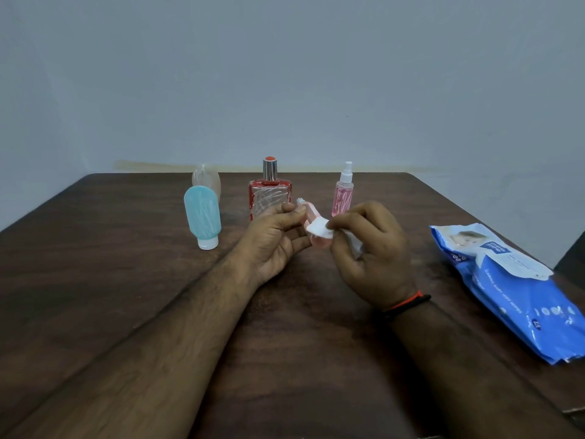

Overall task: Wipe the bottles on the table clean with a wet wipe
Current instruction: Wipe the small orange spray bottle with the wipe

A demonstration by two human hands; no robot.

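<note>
My left hand (278,239) lies palm-up above the dark wood-grain counter (126,296), its grip curled round a small pink bottle (311,228): thumb on the upper part near the pale cap, fingers under the body. The bottle is translucent plastic, smooth and rounded, tilted with its cap pointing away from me and to the left. My right hand (370,251) comes in from the right, back of the hand up, fingers bent; its grip pinches a white wet wipe (319,230) between thumb and fingertips and holds it against the bottle's side. The wipe is soft and folded into a thick pad, with a loose tail trailing under my fingers. A red and black thread band (408,301) circles my right wrist.

Further back on the counter stand the other bottles. At left, a turquoise squeeze tube (202,217) sits on its white cap, matte and flat-oval, with a clear tube of the same shape (207,179) just behind it. In the middle is a square glass perfume bottle (269,198) with red edges and a shiny metal collar. To its right stands a slim clear spray bottle (342,194) of pink liquid with a white nozzle. A glossy blue wet-wipe pack (512,293) lies flat at the far right, crinkled, its label flap partly lifted.
</note>
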